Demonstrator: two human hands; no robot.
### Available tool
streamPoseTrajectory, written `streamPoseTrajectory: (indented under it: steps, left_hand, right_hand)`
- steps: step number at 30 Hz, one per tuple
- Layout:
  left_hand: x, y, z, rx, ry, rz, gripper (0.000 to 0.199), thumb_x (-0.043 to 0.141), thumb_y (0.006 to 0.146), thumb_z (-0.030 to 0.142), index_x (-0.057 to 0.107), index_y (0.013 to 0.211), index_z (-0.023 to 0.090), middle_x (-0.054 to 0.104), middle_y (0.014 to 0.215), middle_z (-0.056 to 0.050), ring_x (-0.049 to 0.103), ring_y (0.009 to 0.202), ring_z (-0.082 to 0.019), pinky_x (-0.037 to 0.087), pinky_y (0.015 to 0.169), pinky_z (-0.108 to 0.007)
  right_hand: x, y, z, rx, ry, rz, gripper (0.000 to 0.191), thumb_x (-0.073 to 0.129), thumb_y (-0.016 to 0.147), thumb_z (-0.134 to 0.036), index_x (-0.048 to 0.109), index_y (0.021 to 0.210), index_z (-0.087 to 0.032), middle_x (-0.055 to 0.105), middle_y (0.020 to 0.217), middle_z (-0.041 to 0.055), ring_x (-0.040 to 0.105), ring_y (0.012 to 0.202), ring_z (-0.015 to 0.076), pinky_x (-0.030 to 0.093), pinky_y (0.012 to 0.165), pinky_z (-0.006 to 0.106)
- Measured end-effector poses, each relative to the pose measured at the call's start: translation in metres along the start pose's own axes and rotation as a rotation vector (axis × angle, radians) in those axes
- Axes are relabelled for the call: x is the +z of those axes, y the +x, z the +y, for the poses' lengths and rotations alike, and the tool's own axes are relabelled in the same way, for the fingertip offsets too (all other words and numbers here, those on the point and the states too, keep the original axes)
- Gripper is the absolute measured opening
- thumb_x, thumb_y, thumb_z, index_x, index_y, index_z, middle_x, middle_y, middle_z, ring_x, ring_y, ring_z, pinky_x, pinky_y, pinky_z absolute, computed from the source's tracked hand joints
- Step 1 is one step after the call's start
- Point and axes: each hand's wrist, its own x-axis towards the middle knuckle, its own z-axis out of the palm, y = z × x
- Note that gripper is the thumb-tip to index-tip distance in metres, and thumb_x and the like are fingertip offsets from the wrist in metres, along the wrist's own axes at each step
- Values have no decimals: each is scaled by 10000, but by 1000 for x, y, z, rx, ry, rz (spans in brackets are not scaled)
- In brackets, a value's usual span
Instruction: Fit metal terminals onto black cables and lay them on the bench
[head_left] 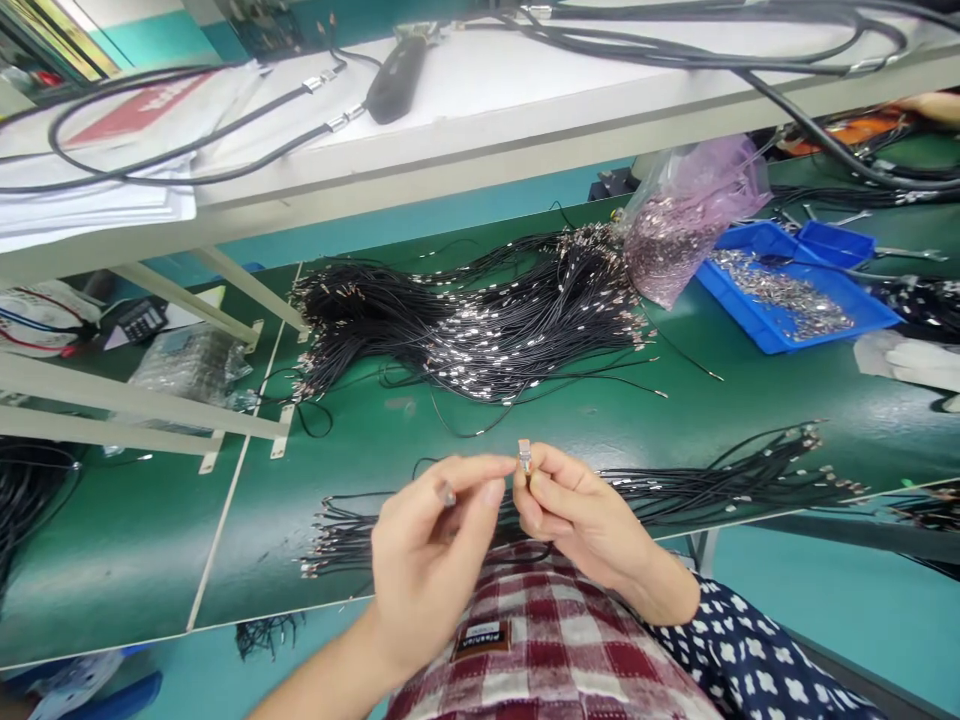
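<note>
My right hand (574, 505) pinches a small metal connector (524, 452) between thumb and fingertips, its flat silver end pointing up. Close beside it, my left hand (435, 540) is closed, with the thumb near the stretched index finger, whose tip reaches the connector's side. A small shiny spot shows on the left index finger; I cannot tell whether it is a ring or a part. Whatever the left fingers hold is hidden. Behind and below both hands lies a bundle of thin black cables (697, 482) with metal ends.
A large pile of black cables (465, 320) lies across the green table (420, 415). At the right are a blue tray (780, 340) of small metal parts and a pink plastic bag (697, 220). A white shelf (450, 160) with a black-handled tool (397, 80) spans above.
</note>
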Motion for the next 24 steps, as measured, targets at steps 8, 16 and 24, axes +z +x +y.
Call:
streamPoseTrajectory:
  steps: [8,16,24]
  left_hand:
    - [1,-4,-15,516,476,-182,396,522,878,95,536,1272,72,510,685,-23,428,606,-138,380,543,-270]
    - [1,-1,-14,394,328,-192,412,534,863,46,517,1271,107,539,710,-8,456,601,-109,412,569,-229]
    - [-5,-3,-24,516,456,-245,468,553,845,42,497,1309,67,506,707,-29,437,635,-138,380,559,-273]
  right_hand:
    - [2,-3,2,31,94,46,108,540,958,-230,598,897,-162,520,659,-9,225,468,38,157,448,165]
    - [1,-3,1,14,132,32,90,559,946,-225,609,921,-155,500,656,-17,218,462,31,153,445,160]
    - [-3,-7,2,13,106,10,95,566,944,-249,615,936,-168,473,626,-27,216,470,42,146,457,179]
